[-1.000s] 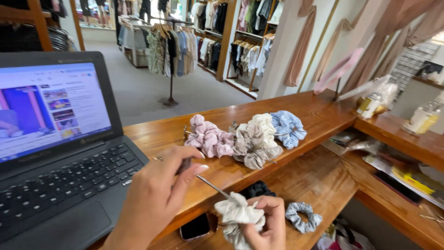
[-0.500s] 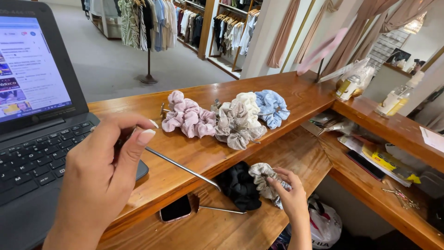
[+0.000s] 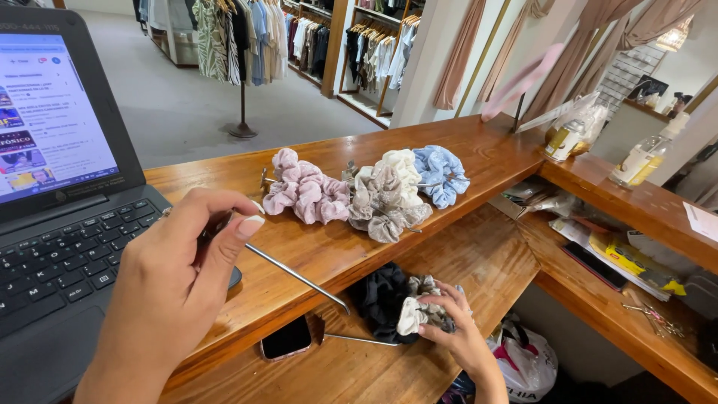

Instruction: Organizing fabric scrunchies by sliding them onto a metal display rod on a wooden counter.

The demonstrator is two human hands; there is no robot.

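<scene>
My left hand [image 3: 183, 280] pinches one end of a thin metal hook rod [image 3: 299, 277] above the wooden counter [image 3: 493, 153]; the rod slants down to the right, over the counter's front edge. Down on the lower shelf [image 3: 479, 258], my right hand [image 3: 458, 338] closes on a pale patterned scrunchie [image 3: 420, 310] beside a black scrunchie [image 3: 380, 298]. A second metal rod [image 3: 360, 340] lies on that shelf, just left of this hand. Along the counter sits a row of scrunchies: pink [image 3: 303, 191], grey-beige [image 3: 383, 203], cream [image 3: 402, 166] and light blue [image 3: 441, 172].
An open laptop [image 3: 60, 232] stands at the left under my left wrist. A phone [image 3: 287, 338] lies on the lower shelf. Bottles [image 3: 643, 161] and a bagged jar [image 3: 568, 135] stand at the right, with papers and small items below. Clothes racks [image 3: 243, 45] fill the shop behind.
My right hand has dropped from the rod's tip to the scrunchie pile on the lower shelf. The left hand still holds the rod, and the view has shifted to the right.
</scene>
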